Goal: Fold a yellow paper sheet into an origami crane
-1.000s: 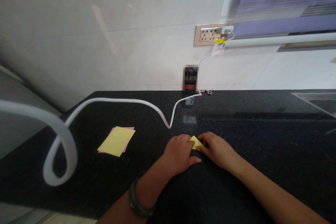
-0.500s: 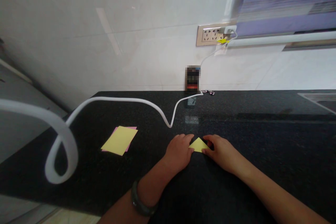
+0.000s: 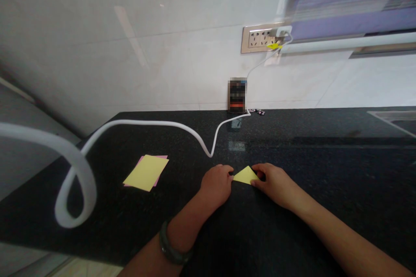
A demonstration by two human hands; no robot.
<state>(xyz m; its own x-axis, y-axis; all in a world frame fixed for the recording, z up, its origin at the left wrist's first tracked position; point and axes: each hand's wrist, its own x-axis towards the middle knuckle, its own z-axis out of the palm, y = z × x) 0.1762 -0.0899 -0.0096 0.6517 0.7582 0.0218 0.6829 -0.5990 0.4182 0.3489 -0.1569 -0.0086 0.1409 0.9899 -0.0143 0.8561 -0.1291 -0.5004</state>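
Between my two hands is a small piece of yellow paper (image 3: pixel 246 175), folded to a triangle with its peak pointing away from me. My left hand (image 3: pixel 217 184) pinches its left corner between thumb and fingers; a dark bangle circles that wrist. The right corner is gripped by my right hand (image 3: pixel 272 184), thumb in front and fingers curled behind. Both hands are low over the black countertop (image 3: pixel 240 233). To the left lie flat sheets, a yellow sheet (image 3: pixel 147 173) on top of a pink sheet (image 3: pixel 163 156).
A white cable (image 3: pixel 156 123) loops across the view from the left. At the wall, a phone-like blurred device (image 3: pixel 237 95) stands upright below a socket panel (image 3: pixel 260 39) with a plugged-in charger (image 3: pixel 282 31). A sink edge (image 3: pixel 390 122) shows at the right.
The paper triangle has turned slightly, its peak shifting right and its left corner showing more. My left hand has moved a little left, now gripping just the tip. The view has shifted slightly.
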